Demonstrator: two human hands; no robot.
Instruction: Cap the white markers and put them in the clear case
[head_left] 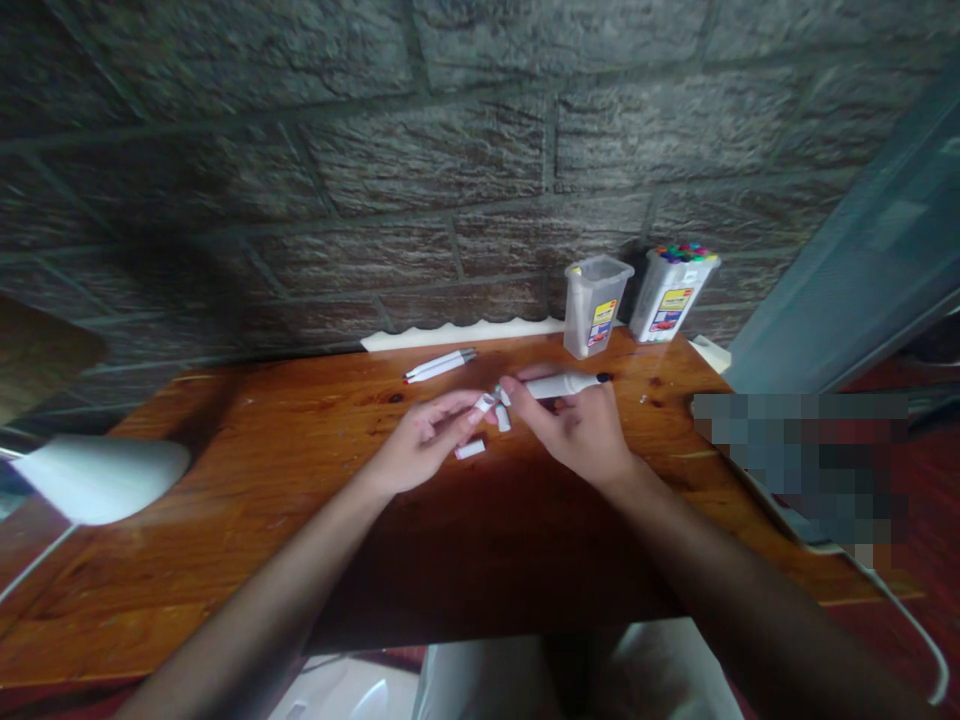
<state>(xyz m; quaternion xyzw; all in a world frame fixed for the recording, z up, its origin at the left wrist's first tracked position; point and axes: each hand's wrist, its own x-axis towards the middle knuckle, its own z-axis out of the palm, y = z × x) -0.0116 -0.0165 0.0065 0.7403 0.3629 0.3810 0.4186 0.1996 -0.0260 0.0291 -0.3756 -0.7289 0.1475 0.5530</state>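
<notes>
My right hand (581, 425) grips a white marker (559, 386) with a dark end pointing right. Its left end meets a small white cap (486, 403) pinched in the fingers of my left hand (427, 440). Whether the cap touches the marker's tip I cannot tell. Just below, between the two hands, a second white cap (503, 418) rests on the wooden table. Nearer to me lies another white cap (471, 450) with a pinkish end. Two white markers (439, 367) lie side by side behind my left hand, one showing a red end.
At the back right stand a clear plastic container (592, 310) and a container packed with colourful markers (675, 295). A white wavy-edged strip (465, 333) lies along the stone wall. A white lamp shade (105, 478) is at left on the wooden table (247, 520). A blurred-out object (802, 460) sits at right.
</notes>
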